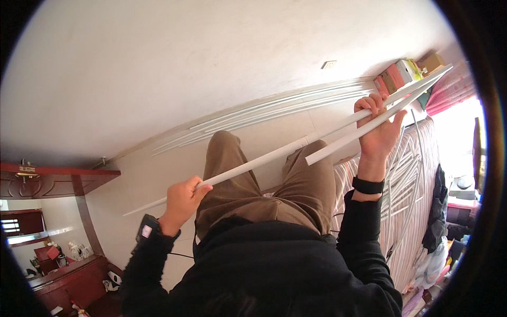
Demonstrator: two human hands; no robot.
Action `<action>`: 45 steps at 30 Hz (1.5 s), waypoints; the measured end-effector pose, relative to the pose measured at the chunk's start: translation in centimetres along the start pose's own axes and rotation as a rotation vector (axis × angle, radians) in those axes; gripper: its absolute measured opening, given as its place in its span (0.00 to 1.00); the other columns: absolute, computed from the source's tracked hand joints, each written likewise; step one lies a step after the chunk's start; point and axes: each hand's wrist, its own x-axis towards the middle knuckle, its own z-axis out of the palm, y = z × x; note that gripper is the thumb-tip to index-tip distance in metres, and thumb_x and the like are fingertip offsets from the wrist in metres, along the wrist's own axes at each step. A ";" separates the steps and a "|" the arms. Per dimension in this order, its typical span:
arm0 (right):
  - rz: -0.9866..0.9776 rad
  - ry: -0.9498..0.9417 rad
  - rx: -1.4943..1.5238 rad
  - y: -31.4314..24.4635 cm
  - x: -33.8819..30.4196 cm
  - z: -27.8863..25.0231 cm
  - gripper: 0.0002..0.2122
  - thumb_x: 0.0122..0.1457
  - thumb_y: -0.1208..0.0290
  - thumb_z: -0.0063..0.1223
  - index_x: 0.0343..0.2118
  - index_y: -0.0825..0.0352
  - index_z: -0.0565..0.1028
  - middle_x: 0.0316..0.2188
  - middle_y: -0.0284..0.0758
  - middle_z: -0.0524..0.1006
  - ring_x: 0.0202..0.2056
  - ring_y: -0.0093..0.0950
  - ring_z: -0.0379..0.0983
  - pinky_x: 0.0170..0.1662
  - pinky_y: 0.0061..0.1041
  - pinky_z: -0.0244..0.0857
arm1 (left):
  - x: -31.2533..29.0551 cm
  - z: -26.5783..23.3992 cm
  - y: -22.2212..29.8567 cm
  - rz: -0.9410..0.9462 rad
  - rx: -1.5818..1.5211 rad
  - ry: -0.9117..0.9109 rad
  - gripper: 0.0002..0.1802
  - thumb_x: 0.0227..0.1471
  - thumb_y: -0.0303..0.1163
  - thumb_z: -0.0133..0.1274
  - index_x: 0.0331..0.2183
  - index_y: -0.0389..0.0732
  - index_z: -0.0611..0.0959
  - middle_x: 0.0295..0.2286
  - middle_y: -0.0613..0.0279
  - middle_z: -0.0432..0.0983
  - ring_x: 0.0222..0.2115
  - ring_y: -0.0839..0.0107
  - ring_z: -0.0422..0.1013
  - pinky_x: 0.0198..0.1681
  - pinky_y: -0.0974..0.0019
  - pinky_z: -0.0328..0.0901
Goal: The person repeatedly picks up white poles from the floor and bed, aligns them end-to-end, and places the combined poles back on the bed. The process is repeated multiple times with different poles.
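A long, thin white tube (269,157) runs slantwise across my lap, its left end low and its right end raised. My left hand (181,205) is closed around it near the left end. Farther right, my right hand (377,132) has its fingers curled over the same tube. A second, shorter-looking white tube (338,143) passes across the right palm, below the first one. Both tubes come close together at their far right ends. A faint seam shows in the long tube above my knees.
Several more white tubes (285,105) lie on the floor along the wall. Others are heaped on a striped bed cover (406,179) at the right. Boxes (396,75) stand in the far right corner. A dark red cabinet door (58,180) juts out at the left.
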 end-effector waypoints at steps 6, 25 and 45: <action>-0.063 0.060 0.132 0.6 0.3 2.1 0.08 0.64 0.74 0.37 0.44 0.69 0.65 0.28 0.32 0.59 0.31 0.26 0.57 0.42 0.27 0.55 | -0.6 3.0 0.3 0.055 -0.052 0.097 0.20 0.58 0.48 0.50 0.25 0.41 0.75 0.18 0.53 0.67 0.19 0.52 0.66 0.21 0.57 0.58; 0.001 0.147 -0.219 -2.4 1.5 2.6 0.30 0.60 0.31 0.25 0.16 0.55 0.53 0.10 0.21 0.48 0.11 0.15 0.41 0.14 0.18 0.40 | -0.4 3.9 -1.7 0.197 0.155 -0.013 0.30 0.55 0.58 0.50 0.17 0.43 0.71 0.11 0.60 0.62 0.12 0.58 0.60 0.16 0.60 0.54; -0.048 0.149 -0.224 -2.4 2.2 4.0 0.31 0.60 0.31 0.24 0.16 0.57 0.54 0.10 0.22 0.49 0.12 0.16 0.42 0.15 0.18 0.39 | 1.5 4.4 -1.7 0.047 -0.369 0.052 0.11 0.59 0.35 0.52 0.30 0.37 0.75 0.22 0.58 0.73 0.22 0.63 0.69 0.27 0.63 0.63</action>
